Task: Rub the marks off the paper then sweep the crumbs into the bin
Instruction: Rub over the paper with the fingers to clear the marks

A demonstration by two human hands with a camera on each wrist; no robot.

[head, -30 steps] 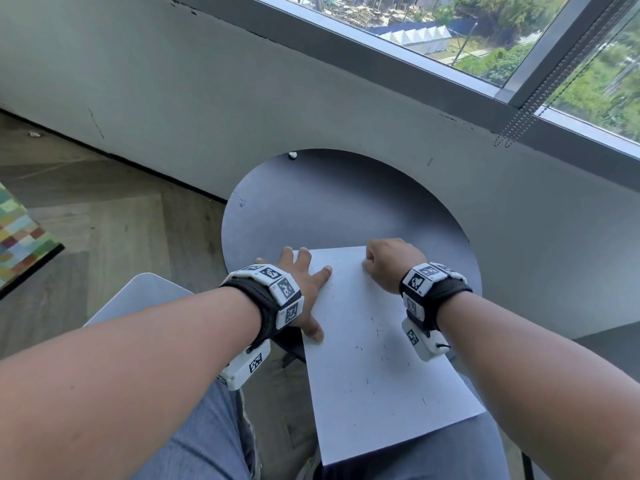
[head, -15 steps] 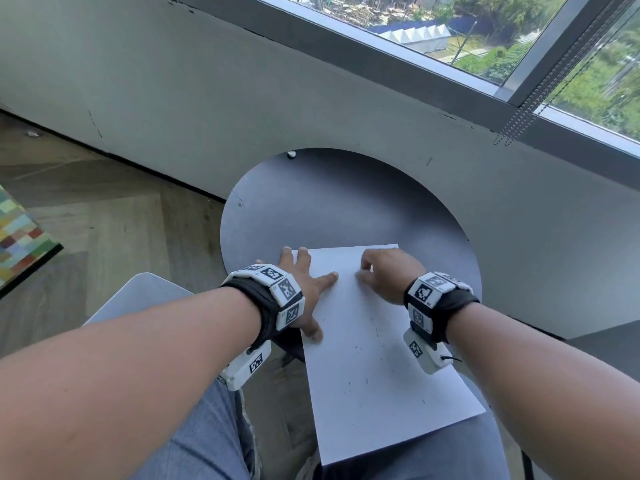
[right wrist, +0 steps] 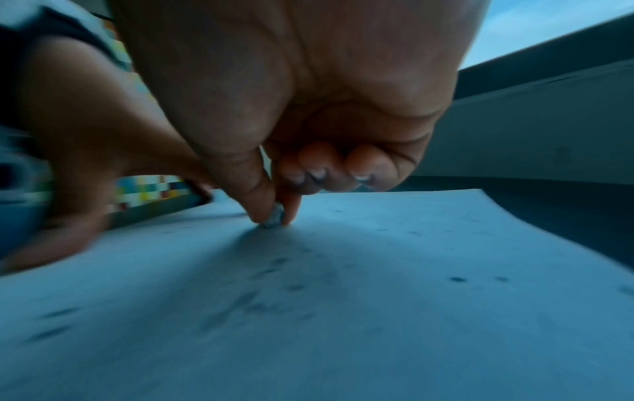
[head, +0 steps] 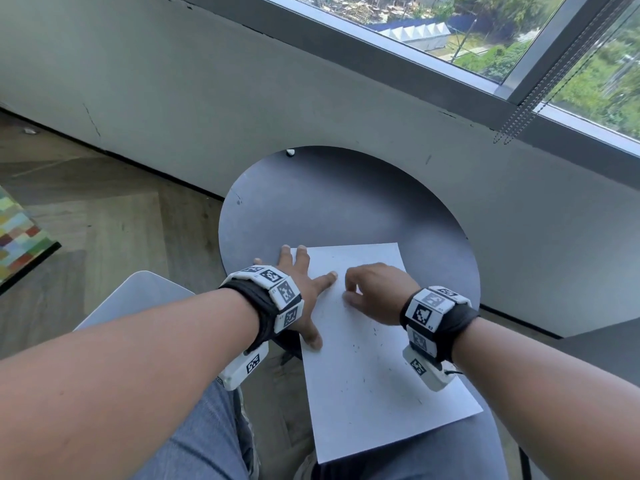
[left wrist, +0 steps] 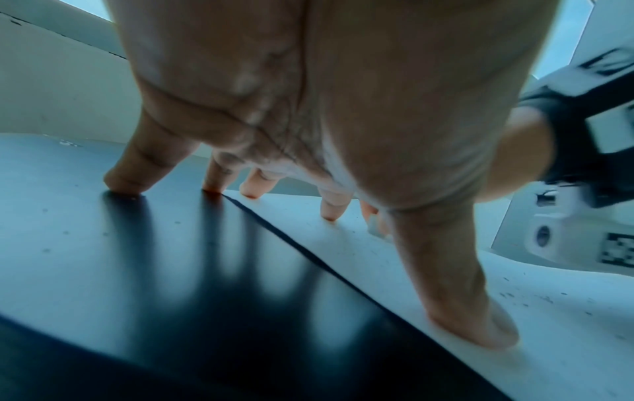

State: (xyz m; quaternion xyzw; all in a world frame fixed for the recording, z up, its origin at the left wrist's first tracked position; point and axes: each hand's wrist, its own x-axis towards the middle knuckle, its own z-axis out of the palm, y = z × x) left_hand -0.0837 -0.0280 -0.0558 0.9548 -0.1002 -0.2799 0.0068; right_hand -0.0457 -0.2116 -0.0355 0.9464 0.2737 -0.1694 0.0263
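Your left hand [head: 304, 292] lies spread flat on the paper [head: 377, 368] on the desk [head: 346, 202]; your right hand [head: 377, 292] pinches an eraser [right wrist: 274, 217] against it.

- Left hand [left wrist: 309, 108] spread, seen from under palm; fingers straight.
- Little & ring fingertips [left wrist: 123, 184] on dark table [left wrist: 137, 271]; middle, index & thumb on white paper [left wrist: 566, 325].
- Paper edge runs diag. across table.
- Dark crumbs [left wrist: 525, 298] scattered on paper nr thumb.
- Right hand [left wrist: 514, 168] w/ wrist camera behind, far right.
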